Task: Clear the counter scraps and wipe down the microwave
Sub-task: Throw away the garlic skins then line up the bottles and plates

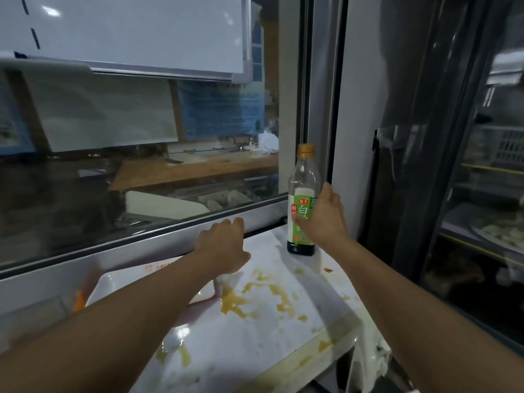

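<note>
Yellow-brown sauce stains (249, 299) are smeared across the white top of the microwave (255, 344) below me, and I am reaching over it with both arms. My right hand (326, 219) is wrapping around the green label of a clear vinegar bottle (302, 194) with an orange cap, which is standing upright at the far right corner of the microwave top, beside the window frame (147, 245). My left hand (224, 245) is curling its fingers at the far edge of the top, against the frame, above the corner of a white tray (136, 282); I cannot tell whether it is holding anything. An orange scrap (79, 302) is lying just left of the tray.
</note>
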Demonstrator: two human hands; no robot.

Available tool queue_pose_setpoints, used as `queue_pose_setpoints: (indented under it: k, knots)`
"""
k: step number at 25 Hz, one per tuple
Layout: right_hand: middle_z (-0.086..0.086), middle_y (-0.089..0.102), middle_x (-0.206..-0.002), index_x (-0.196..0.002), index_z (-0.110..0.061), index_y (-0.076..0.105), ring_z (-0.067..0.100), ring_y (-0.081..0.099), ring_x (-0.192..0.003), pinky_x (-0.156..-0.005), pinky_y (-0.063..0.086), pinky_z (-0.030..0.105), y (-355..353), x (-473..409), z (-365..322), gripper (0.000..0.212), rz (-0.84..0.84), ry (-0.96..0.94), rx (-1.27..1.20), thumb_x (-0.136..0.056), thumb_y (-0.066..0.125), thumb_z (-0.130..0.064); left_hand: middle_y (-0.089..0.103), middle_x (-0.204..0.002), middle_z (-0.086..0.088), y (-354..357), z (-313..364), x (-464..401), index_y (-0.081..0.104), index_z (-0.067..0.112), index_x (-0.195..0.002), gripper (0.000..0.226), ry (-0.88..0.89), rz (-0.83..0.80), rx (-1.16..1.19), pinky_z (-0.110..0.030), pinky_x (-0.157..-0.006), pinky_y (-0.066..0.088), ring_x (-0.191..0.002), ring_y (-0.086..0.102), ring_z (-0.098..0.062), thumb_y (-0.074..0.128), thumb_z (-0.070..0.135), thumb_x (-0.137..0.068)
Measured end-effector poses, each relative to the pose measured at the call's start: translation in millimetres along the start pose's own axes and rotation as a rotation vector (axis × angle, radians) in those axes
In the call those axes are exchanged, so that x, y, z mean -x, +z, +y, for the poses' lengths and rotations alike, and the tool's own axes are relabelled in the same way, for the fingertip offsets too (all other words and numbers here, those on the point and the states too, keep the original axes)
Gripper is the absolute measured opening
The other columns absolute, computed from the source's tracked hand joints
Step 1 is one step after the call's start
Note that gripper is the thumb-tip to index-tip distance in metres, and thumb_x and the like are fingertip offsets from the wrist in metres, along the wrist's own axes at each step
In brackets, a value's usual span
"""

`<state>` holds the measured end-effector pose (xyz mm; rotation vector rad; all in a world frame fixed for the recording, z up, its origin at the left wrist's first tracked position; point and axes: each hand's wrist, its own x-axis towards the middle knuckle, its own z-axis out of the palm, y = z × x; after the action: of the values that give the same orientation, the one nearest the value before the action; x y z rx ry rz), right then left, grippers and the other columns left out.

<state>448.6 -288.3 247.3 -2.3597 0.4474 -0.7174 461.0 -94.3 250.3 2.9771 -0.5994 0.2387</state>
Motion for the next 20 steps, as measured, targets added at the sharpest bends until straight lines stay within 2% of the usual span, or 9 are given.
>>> queue_pose_setpoints:
  k: [3,5,9,13,16,20]
  knots:
    - [0.014,0.032,-0.143,-0.147,-0.015,0.009,0.033,0.037,-0.13,-0.102,0.039,0.046,6,-16,6,0.1,0.004,0.026,-0.085,-0.075,0.077,-0.027,0.051,-0.124,-0.006,4,-2,-6,0.04,0.016,-0.125,0.048,-0.005,0.005,-0.025,-0.038,-0.092,0.044,-0.114,0.052,-0.026,0.059,0.035,-0.086]
    - [0.011,0.035,-0.144,-0.147,-0.017,0.008,0.031,0.042,-0.129,-0.101,0.041,0.047,8,-23,8,0.099,-0.018,0.022,-0.145,-0.076,0.077,-0.024,0.051,-0.125,-0.006,6,-3,-9,0.04,0.016,-0.125,0.048,-0.01,0.011,-0.041,-0.038,-0.09,0.044,-0.114,0.052,-0.026,0.059,0.037,-0.086]
    - [0.008,0.048,-0.133,-0.141,-0.017,0.019,0.028,0.055,-0.116,-0.094,0.049,0.048,12,-27,9,0.087,-0.038,-0.015,-0.234,-0.076,0.077,-0.018,0.051,-0.125,-0.006,8,-4,-12,0.04,0.016,-0.125,0.048,-0.004,0.014,-0.047,-0.038,-0.09,0.043,-0.114,0.051,-0.027,0.059,0.037,-0.086]
    - [0.008,0.05,-0.125,-0.126,-0.014,0.032,0.029,0.057,-0.108,-0.089,0.051,0.046,14,-24,5,0.072,0.007,-0.026,-0.196,-0.073,0.079,-0.019,0.05,-0.128,-0.006,7,-7,-10,0.039,0.016,-0.127,0.051,-0.015,0.017,-0.056,-0.038,-0.093,0.042,-0.118,0.05,-0.027,0.059,0.037,-0.086]
    - [0.007,0.051,-0.119,-0.117,-0.014,0.033,0.029,0.059,-0.103,-0.084,0.052,0.045,13,-16,-3,0.065,0.021,-0.028,-0.188,-0.072,0.08,-0.018,0.049,-0.129,-0.006,2,-12,-2,0.038,0.017,-0.128,0.052,-0.03,0.013,-0.055,-0.038,-0.093,0.04,-0.119,0.049,-0.026,0.059,0.037,-0.085]
    - [-0.002,0.055,-0.102,-0.11,-0.017,0.032,0.023,0.062,-0.091,-0.074,0.053,0.039,0,-1,-31,0.064,0.04,-0.092,-0.232,-0.07,0.082,-0.024,0.05,-0.131,-0.005,-11,-24,17,0.04,0.017,-0.128,0.052,-0.044,0.029,-0.031,-0.038,-0.094,0.041,-0.121,0.049,-0.026,0.061,0.035,-0.084]
